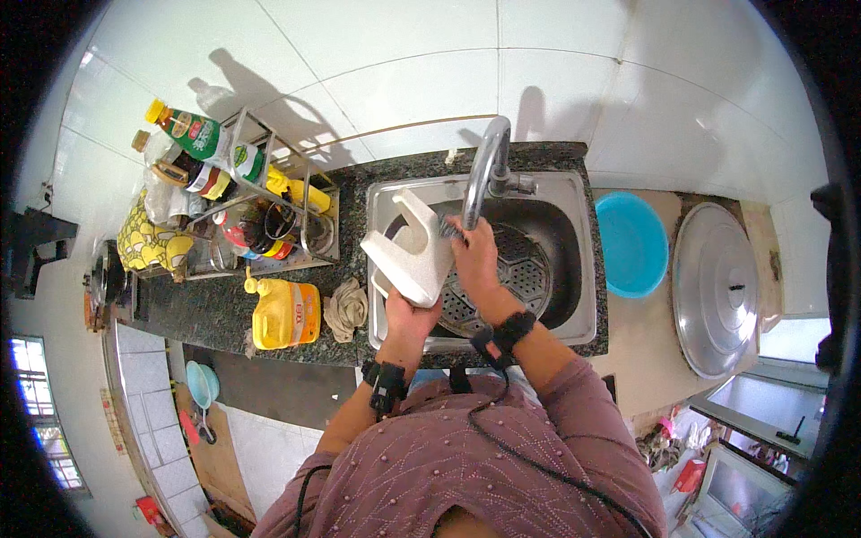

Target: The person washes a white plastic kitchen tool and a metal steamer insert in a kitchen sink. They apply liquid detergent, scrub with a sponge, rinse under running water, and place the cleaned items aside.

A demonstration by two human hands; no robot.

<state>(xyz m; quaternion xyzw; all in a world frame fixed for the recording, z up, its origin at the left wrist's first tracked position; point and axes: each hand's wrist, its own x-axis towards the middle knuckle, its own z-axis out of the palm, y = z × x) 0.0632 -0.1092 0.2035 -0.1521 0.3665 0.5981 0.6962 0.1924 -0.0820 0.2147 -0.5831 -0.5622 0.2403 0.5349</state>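
Note:
A white, speckled holder (427, 259), seemingly plastic, with a wide notch cut in one end, is tilted over the left part of the steel sink (575, 323). My left hand (412, 323) grips its near, lower end. Pinched in the fingers of my right hand (479, 262) is a grey scouring pad (448, 226), pressed against the holder's right side. The curved chrome faucet (479, 175) comes down just above that hand. Beneath my hands, a round perforated metal steamer plate (521, 269) lies in the basin. Part of it is hidden by my right forearm.
Left of the sink are a crumpled rag (346, 311), a yellow detergent jug (286, 315) and a metal rack (309, 235) crowded with bottles. A blue basin (632, 245) and a large metal lid (714, 289) sit to the right. A black cable (538, 464) runs across my shirt.

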